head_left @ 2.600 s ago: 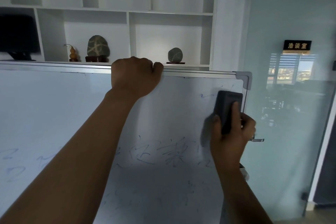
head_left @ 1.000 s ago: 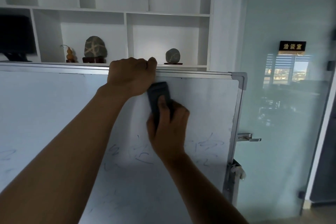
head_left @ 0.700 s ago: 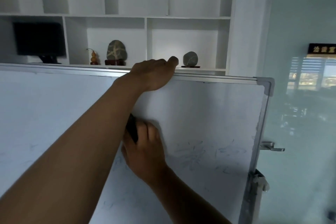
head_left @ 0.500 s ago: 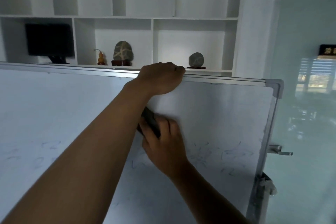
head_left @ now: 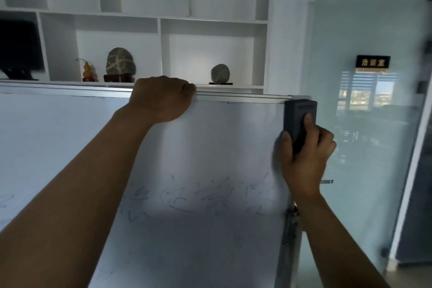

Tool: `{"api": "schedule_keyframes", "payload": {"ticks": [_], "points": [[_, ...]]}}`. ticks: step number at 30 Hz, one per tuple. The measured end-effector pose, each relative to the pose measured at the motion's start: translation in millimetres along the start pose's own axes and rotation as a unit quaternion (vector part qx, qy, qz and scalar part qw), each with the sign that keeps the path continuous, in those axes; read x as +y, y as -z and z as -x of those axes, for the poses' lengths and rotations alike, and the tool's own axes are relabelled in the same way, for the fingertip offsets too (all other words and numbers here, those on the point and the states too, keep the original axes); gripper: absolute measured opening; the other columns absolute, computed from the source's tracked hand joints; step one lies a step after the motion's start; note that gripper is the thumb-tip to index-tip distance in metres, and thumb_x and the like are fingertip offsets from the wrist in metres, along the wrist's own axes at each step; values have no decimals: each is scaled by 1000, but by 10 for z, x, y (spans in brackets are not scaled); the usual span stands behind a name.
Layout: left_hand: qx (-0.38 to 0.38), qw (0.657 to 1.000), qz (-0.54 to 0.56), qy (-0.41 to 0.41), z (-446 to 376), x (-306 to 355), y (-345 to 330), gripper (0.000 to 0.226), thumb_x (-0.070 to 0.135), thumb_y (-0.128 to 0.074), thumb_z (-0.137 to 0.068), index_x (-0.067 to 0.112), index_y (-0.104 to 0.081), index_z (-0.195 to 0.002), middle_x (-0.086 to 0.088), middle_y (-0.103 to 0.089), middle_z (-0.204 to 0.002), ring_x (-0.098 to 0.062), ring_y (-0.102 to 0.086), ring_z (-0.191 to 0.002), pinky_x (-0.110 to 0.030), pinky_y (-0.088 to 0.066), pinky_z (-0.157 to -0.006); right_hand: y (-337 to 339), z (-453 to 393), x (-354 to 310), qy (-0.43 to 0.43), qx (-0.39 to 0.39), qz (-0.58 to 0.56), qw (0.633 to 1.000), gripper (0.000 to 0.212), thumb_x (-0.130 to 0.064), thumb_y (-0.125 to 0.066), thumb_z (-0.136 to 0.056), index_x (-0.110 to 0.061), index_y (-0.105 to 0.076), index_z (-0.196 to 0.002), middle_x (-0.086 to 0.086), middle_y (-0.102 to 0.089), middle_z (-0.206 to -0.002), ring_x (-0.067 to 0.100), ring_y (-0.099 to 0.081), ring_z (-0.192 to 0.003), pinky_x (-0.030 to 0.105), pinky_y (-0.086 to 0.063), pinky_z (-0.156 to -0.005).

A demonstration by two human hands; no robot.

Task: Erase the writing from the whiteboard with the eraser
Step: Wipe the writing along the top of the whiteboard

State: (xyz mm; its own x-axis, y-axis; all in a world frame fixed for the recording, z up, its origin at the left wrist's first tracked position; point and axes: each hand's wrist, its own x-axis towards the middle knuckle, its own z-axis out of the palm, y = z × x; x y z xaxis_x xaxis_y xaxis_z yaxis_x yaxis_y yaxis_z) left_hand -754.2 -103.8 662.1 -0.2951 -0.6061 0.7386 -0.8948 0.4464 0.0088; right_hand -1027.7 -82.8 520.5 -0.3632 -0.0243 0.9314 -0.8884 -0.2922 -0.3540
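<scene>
- Now pressing upright eraser [head_left: 300, 121] to whiteboard [head_left: 210, 142] top right corner, gripped in right hand [head_left: 306, 154].
- Left hand [head_left: 161, 98] clenched over top rail.
- Faint writing [head_left: 201, 196] low and left of eraser, nearer right hand.

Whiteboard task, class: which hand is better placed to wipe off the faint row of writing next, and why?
Right. The right hand already grips the eraser at the whiteboard top corner, above the writing. The left hand grips the top edge.
</scene>
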Motion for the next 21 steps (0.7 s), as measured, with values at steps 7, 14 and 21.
{"api": "schedule_keyframes", "payload": {"ticks": [7,14,21], "points": [[77,994,-78,-14,20,-3,-75,58,41,-16,-92,14,-68,-89,-11,-68,-85,-35,-60,-83,-35,-48,-78,-54,498,-146,-71,21,-18,997,50,-24,-61,-86,-5,-50,-131,25,-48,-111,35,-43,-98,30,-32,-84],[89,993,-81,-17,-29,-32,-142,62,41,-12,-85,15,-68,-90,-11,-68,-86,-34,-59,-82,-33,-46,-77,56,1493,42,-102,-75,39,991,55,-43,-48,-92,2,-51,-124,26,-51,-104,37,-46,-95,43,-48,-78],[83,992,-99,-8,-56,-17,-174,51,35,-24,-99,11,-67,-90,-16,-67,-88,-36,-57,-82,-32,-38,-71,126,1312,32,-75,-94,28,992,48,-44,-46,-93,-8,-44,-124,24,-53,-106,33,-45,-97,32,-38,-79]]}}
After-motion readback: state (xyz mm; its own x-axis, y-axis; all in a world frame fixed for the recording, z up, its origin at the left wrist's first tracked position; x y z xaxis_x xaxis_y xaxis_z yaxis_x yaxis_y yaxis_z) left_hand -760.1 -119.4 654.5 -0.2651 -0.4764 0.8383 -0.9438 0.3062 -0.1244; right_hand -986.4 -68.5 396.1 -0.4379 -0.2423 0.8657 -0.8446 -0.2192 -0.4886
